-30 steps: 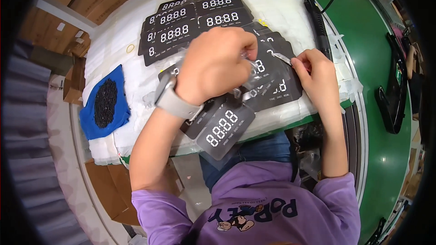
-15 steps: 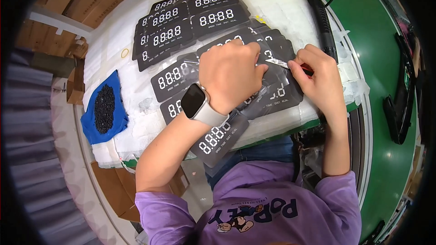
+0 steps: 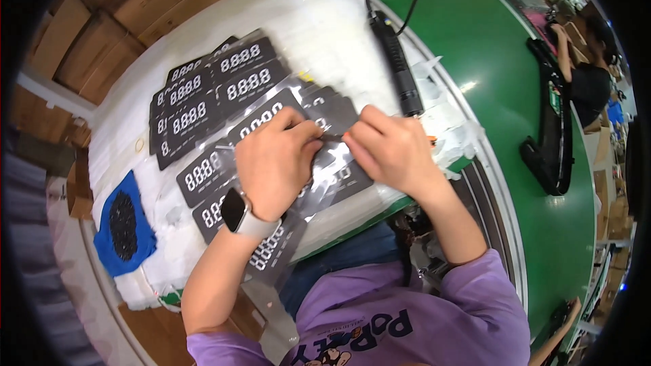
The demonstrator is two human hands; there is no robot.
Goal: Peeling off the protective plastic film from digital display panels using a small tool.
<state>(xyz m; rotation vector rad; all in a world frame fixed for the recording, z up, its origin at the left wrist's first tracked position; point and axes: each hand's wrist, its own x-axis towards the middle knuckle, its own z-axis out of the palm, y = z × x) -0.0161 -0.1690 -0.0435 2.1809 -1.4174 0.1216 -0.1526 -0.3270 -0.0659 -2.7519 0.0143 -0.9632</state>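
Dark display overlay panels (image 3: 248, 85) with white digit outlines lie spread and overlapping on the white-covered table. Over the nearer panels my left hand (image 3: 274, 163), wearing a watch (image 3: 234, 210), is closed with its thumb and fingers pinched together; what they grip is hidden. Close by on the right, my right hand (image 3: 393, 152) is closed around a slim tool (image 3: 432, 140), whose orange-red end shows behind the hand. A small dark strip shows between the two hands' fingertips. Clear film (image 3: 325, 179) lies under and between the hands. One panel (image 3: 274, 247) sits below my left wrist.
Small black parts (image 3: 123, 227) lie on a blue sheet (image 3: 139, 257) at the left. A black cylindrical tool (image 3: 399, 68) with a cord lies at the right edge. Beyond it, a black curved frame (image 3: 557, 122) rests on the green surface (image 3: 468, 47). Another person (image 3: 588, 81) is far right.
The view has shifted, so the table sits further left and lower. My right hand has come closer to my left, and the tool's pointed metal tip no longer shows plainly.
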